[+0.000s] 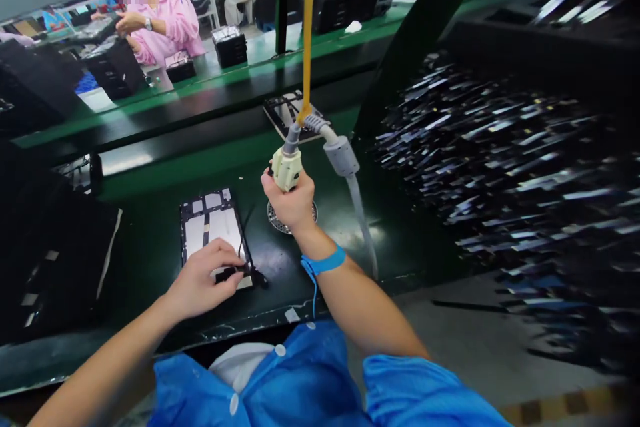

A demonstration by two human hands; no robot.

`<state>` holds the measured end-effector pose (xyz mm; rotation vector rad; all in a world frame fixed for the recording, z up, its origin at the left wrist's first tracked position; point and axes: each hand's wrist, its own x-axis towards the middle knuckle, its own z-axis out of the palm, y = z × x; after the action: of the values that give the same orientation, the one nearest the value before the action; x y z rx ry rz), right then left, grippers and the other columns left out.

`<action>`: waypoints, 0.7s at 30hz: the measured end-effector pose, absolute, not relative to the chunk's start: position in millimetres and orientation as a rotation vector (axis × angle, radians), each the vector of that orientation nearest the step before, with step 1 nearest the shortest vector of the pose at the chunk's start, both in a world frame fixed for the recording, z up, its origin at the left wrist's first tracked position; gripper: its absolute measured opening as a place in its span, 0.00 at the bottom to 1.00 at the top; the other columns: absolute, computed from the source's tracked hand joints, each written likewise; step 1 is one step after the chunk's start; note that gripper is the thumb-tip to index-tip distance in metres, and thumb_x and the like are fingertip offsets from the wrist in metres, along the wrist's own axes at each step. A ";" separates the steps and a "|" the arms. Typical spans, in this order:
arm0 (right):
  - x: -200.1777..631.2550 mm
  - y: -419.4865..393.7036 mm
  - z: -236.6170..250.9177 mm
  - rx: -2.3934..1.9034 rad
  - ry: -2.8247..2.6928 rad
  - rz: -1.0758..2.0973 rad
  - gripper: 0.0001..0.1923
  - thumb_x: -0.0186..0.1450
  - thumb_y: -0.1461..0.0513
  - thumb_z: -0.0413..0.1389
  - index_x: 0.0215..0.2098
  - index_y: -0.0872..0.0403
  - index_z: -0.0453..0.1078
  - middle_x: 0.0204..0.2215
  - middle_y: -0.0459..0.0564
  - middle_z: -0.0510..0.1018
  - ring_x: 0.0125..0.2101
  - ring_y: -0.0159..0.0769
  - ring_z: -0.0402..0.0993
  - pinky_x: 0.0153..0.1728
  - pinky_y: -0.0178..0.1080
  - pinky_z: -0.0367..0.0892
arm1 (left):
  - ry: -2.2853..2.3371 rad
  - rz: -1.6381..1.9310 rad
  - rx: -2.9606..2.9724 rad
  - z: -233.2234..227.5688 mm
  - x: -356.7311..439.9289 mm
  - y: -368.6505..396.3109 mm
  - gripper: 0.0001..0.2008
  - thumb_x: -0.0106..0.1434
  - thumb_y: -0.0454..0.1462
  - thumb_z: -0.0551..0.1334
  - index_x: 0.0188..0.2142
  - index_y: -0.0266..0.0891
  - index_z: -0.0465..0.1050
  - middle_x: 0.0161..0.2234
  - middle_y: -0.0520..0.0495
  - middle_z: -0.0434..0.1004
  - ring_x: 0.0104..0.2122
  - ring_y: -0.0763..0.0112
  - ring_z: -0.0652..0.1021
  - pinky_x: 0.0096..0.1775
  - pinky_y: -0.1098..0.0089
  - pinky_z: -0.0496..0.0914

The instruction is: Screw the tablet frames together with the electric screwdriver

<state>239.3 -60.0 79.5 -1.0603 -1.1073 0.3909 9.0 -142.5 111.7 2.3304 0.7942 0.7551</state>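
Observation:
My right hand (293, 200) is wrapped round a pale, hanging electric screwdriver (287, 168), held upright above a round metal dish with holes (272, 219). The dish is partly hidden by the hand. On the green bench lies an opened tablet housing (219, 220) with a white inside and a black frame. My left hand (207, 277) rests over its lower end, thumb and fingers closed near a small dark part at the right edge. What the fingertips hold, if anything, is too small to make out. A thin black cable or strip runs along the housing's right side.
A yellow cord (309, 27) and a thick grey cable (357, 200) run from the screwdriver. Another tablet housing (285, 110) lies behind it. Dark stacked parts (500, 147) fill the right; a dark stack (55, 253) stands left. A person in pink (175, 13) works across the bench.

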 end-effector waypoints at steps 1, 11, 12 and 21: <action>238.9 -60.0 79.2 -1.056 -1.106 0.392 0.09 0.63 0.56 0.64 0.39 0.50 0.73 0.31 0.45 0.79 0.33 0.38 0.78 0.41 0.43 0.75 | 0.826 0.798 2.328 102.6 -0.7 -152.0 0.09 0.67 0.31 0.64 0.46 0.42 0.77 0.40 0.47 0.77 0.39 0.71 0.80 0.41 0.72 0.77; 234.6 -61.1 75.8 -1.044 -1.138 0.423 0.09 0.63 0.57 0.64 0.40 0.50 0.73 0.32 0.45 0.79 0.34 0.38 0.78 0.41 0.44 0.76 | 0.953 0.884 2.559 46.4 -57.1 -192.9 0.15 0.66 0.25 0.63 0.48 0.42 0.77 0.47 0.43 0.80 0.52 0.61 0.80 0.60 0.51 0.74; 234.8 -61.0 75.4 -1.045 -1.139 0.423 0.09 0.63 0.57 0.64 0.40 0.50 0.73 0.32 0.45 0.78 0.34 0.37 0.78 0.41 0.44 0.76 | 0.947 0.870 2.568 45.2 -60.5 -193.0 0.15 0.66 0.25 0.63 0.49 0.42 0.77 0.46 0.43 0.80 0.52 0.61 0.80 0.60 0.50 0.74; 233.8 -61.7 75.2 -1.057 -1.141 0.406 0.11 0.63 0.57 0.64 0.42 0.49 0.73 0.31 0.44 0.78 0.33 0.37 0.78 0.40 0.44 0.77 | 0.880 0.713 2.745 44.6 -65.4 -190.5 0.25 0.67 0.26 0.62 0.62 0.44 0.71 0.50 0.39 0.79 0.53 0.57 0.79 0.57 0.51 0.76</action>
<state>233.8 -61.7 75.2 -1.0574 -1.1412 0.4060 -65.4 -190.5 44.6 2.7450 0.8802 0.7133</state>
